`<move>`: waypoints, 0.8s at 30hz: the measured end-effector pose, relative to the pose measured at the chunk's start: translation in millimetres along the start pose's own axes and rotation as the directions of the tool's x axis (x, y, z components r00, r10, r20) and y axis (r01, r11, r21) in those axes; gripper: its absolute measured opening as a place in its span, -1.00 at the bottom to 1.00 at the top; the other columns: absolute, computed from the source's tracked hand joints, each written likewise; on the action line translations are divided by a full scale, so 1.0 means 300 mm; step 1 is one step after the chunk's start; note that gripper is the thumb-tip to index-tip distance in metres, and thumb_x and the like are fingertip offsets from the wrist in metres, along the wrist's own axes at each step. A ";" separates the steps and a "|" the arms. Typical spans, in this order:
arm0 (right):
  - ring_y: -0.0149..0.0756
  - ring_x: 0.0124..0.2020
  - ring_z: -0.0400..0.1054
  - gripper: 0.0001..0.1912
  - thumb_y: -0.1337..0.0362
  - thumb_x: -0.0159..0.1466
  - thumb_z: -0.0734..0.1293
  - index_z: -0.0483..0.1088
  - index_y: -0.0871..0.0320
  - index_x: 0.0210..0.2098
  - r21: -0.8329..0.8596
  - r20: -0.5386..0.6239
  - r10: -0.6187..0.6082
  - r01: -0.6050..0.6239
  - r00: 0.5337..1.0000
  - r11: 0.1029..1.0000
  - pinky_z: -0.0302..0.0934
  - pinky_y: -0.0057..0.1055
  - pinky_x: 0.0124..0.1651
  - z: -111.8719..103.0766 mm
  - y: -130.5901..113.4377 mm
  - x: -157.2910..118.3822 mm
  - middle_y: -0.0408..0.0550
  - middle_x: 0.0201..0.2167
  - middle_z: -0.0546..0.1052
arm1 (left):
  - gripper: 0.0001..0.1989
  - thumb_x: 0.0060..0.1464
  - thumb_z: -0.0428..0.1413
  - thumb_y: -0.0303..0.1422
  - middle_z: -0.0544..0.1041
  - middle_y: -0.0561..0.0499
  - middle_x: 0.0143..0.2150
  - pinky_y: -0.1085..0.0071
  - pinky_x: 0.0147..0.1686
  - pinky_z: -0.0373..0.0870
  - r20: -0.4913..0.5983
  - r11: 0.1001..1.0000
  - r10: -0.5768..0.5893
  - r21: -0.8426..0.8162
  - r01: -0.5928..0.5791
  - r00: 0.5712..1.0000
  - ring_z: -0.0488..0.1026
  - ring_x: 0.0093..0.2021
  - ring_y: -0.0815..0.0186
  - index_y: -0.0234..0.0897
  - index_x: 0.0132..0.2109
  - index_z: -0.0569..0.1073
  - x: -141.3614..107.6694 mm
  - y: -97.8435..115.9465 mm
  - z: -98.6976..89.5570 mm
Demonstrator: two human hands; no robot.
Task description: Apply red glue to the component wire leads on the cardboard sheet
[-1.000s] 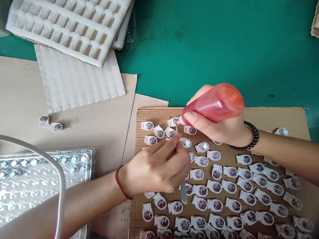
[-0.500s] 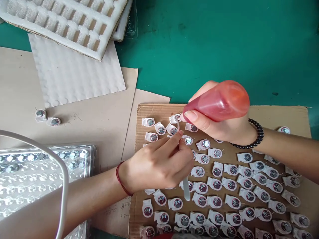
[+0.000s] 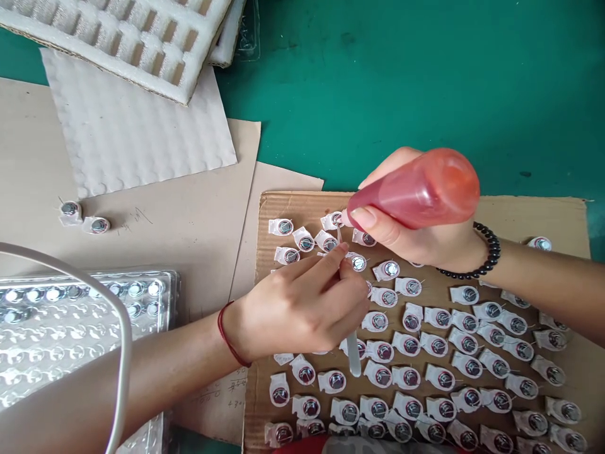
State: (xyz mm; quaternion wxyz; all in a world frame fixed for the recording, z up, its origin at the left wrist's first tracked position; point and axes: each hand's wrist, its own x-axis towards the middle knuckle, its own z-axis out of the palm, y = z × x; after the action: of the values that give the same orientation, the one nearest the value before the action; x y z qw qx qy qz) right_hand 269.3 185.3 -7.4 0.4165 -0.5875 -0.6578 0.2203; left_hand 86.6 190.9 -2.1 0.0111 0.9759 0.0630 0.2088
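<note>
My right hand [image 3: 416, 236] is wrapped round a red squeeze bottle [image 3: 420, 189], whose narrow nozzle points down-left onto a small white-tabbed round part [image 3: 333, 220] near the top of the cardboard [image 3: 295, 203]. My left hand [image 3: 307, 306] pinches a slim metal tool [image 3: 353, 356]; its thin tip reaches the same part beside the nozzle, and its flat end sticks out below the hand. Many similar parts with silvery round centres and thin wires lie in rough rows on the cardboard, some hidden under my hands.
At the lower left a clear plastic tray [image 3: 170, 302] holds silvery round pieces, with a white cable [image 3: 123, 340] arching over it. Two more parts [image 3: 97, 225] lie on brown paper. White foam trays [image 3: 189, 88] and a dimpled white sheet [image 3: 142, 139] are at the upper left.
The view has shifted slightly, so surrounding things appear a little higher. Both hands keep their hold at the same part, and the bottle's wide end has moved slightly right.
</note>
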 end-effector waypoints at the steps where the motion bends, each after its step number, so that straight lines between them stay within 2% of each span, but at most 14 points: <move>1: -0.45 -0.51 0.31 -0.68 0.09 -0.03 0.35 0.26 0.22 -0.63 -0.004 0.000 -0.005 0.005 1.000 1.000 0.21 -0.44 -0.49 0.001 0.000 0.001 -0.09 -0.47 0.42 | -0.95 0.00 0.07 -0.45 0.45 0.12 -0.40 0.46 -0.40 0.45 -0.002 1.000 -0.001 -0.002 0.001 1.000 0.49 -0.18 0.25 -0.31 -0.37 0.43 0.000 -0.001 0.000; 6: -0.47 -0.54 0.30 -0.69 0.10 -0.05 0.36 0.29 0.24 -0.64 -0.002 -0.001 -0.030 0.030 1.000 1.000 0.21 -0.47 -0.52 0.005 -0.005 0.008 -0.06 -0.50 0.43 | -0.96 0.00 0.08 -0.45 0.44 0.12 -0.41 0.44 -0.38 0.48 -0.006 1.000 -0.007 -0.013 0.007 1.000 0.49 -0.18 0.23 -0.32 -0.37 0.43 -0.003 -0.002 0.002; 11: -0.44 -0.54 0.31 -0.60 0.05 -0.04 0.34 0.21 0.26 -0.69 -0.039 -0.023 -0.003 0.002 1.000 0.999 0.22 -0.44 -0.52 0.009 -0.003 0.009 -0.01 -0.50 0.43 | -0.96 -0.01 0.08 -0.46 0.44 0.12 -0.40 0.45 -0.40 0.48 -0.006 1.000 0.001 -0.015 -0.001 1.000 0.48 -0.17 0.22 -0.33 -0.35 0.43 -0.004 -0.002 0.003; 19: -0.45 -0.52 0.30 -0.57 0.03 -0.03 0.34 0.12 0.23 -0.69 -0.053 -0.001 0.047 -0.047 0.999 0.998 0.24 -0.43 -0.48 0.008 -0.006 0.006 -0.07 -0.51 0.39 | -0.93 0.02 0.06 -0.43 0.43 0.10 -0.40 0.43 -0.33 0.51 0.016 0.999 -0.004 -0.035 0.004 1.000 0.47 -0.13 0.22 -0.33 -0.32 0.42 -0.008 0.000 0.008; 24: -0.45 -0.50 0.30 -0.63 0.06 -0.02 0.34 0.19 0.23 -0.65 -0.029 -0.018 0.038 -0.038 0.999 0.999 0.24 -0.41 -0.45 0.010 -0.004 0.002 -0.07 -0.47 0.42 | -0.94 0.01 0.08 -0.42 0.44 0.11 -0.42 0.43 -0.30 0.53 0.017 1.000 -0.005 -0.013 0.005 1.000 0.48 -0.16 0.23 -0.32 -0.33 0.42 -0.008 0.000 0.008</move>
State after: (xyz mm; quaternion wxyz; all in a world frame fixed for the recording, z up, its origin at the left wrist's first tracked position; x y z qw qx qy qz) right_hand 266.2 186.1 -7.8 0.4094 -0.6079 -0.6460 0.2131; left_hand 85.2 190.5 -5.2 0.0184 0.9774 0.0640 0.2007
